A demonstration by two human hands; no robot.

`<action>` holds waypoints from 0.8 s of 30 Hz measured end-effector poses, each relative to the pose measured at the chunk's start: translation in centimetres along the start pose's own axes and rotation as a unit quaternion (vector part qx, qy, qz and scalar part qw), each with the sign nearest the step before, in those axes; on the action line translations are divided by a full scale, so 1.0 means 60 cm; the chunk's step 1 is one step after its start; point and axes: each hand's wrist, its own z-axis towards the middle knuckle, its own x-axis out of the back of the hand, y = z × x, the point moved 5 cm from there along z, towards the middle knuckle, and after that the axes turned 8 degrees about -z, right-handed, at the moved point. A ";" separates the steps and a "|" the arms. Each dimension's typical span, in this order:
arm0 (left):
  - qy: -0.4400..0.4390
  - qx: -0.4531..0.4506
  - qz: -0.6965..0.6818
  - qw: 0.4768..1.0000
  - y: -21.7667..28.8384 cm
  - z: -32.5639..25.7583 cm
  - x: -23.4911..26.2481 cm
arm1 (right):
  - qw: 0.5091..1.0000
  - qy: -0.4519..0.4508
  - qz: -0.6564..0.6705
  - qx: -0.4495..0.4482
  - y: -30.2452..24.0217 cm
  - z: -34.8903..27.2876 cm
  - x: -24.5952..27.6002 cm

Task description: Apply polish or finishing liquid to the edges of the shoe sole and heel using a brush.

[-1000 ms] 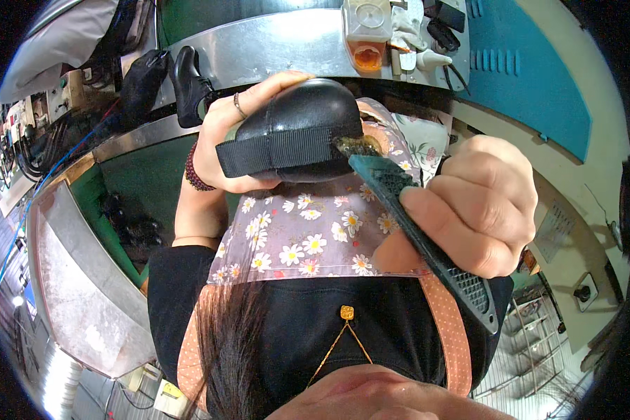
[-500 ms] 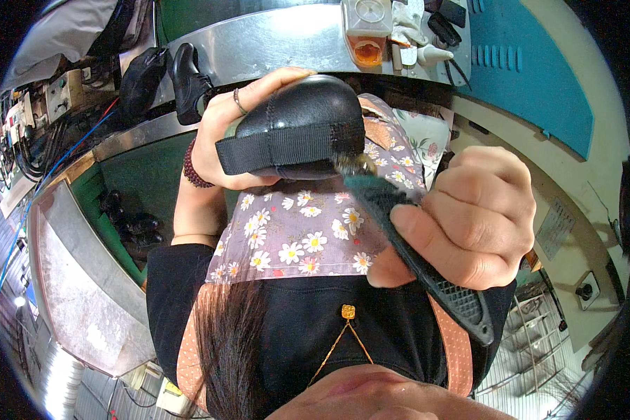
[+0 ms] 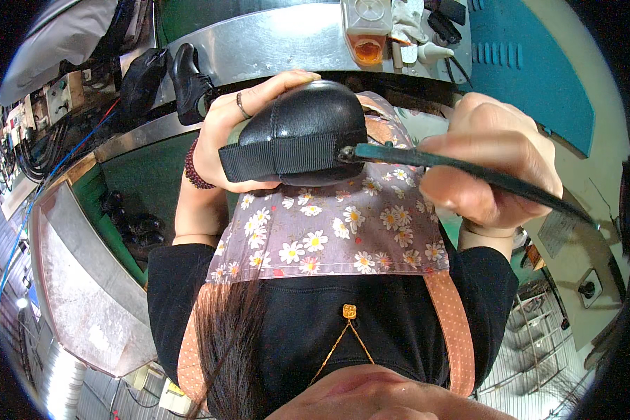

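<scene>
My left hand [image 3: 220, 133] is wrapped round a black leather shoe [image 3: 304, 115] from its left side, holding it up over my flowered apron. A ribbed black strap [image 3: 269, 159] runs across the near side of the shoe. In my right hand [image 3: 493, 168] is a brush [image 3: 395, 155] with a long dark green handle, gripped between thumb and fingers. Its short bristle tip touches the strap's right end. The handle lies nearly level, pointing away to the right. The shoe's underside and most of my left fingers are hidden.
On the metal bench [image 3: 259, 49] ahead stand a clear container [image 3: 369, 49] with amber liquid and a white nozzle bottle [image 3: 435, 53]. Another black shoe [image 3: 189, 84] rests at the bench's left. A teal panel [image 3: 532, 84] rises at right; a metal hood-like sheet [image 3: 91, 287] is at left.
My right hand has moved up and right, swinging the brush handle from a steep slant to nearly level. The bristle tip has shifted slightly up on the strap. The shoe has barely moved.
</scene>
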 end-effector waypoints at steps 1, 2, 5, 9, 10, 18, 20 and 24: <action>-0.012 -0.008 0.010 1.000 0.001 0.001 -0.002 | 1.000 0.008 -0.003 -0.011 0.003 0.002 0.002; -0.006 -0.022 0.005 1.000 0.003 0.002 0.000 | 1.000 -0.001 -0.006 -0.005 0.003 0.003 0.000; -0.003 -0.035 -0.007 0.999 0.005 0.004 0.001 | 1.000 -0.008 -0.013 0.020 0.002 0.008 -0.002; 0.017 -0.020 -0.049 0.998 0.004 -0.001 -0.002 | 1.000 -0.013 -0.012 0.026 0.000 0.009 -0.005; 0.015 -0.029 -0.053 0.998 0.005 -0.004 -0.004 | 1.000 -0.013 -0.013 0.024 0.001 0.009 -0.005; 0.013 -0.032 -0.024 0.999 -0.003 -0.010 0.001 | 0.999 0.047 -0.021 0.009 0.004 0.003 -0.013; 0.050 -0.027 -0.052 0.997 0.001 -0.017 0.000 | 0.978 0.108 0.132 -0.124 0.011 -0.005 -0.011; 0.152 0.020 -0.083 0.985 -0.002 -0.047 0.006 | 0.991 0.028 0.052 -0.120 -0.001 -0.001 -0.038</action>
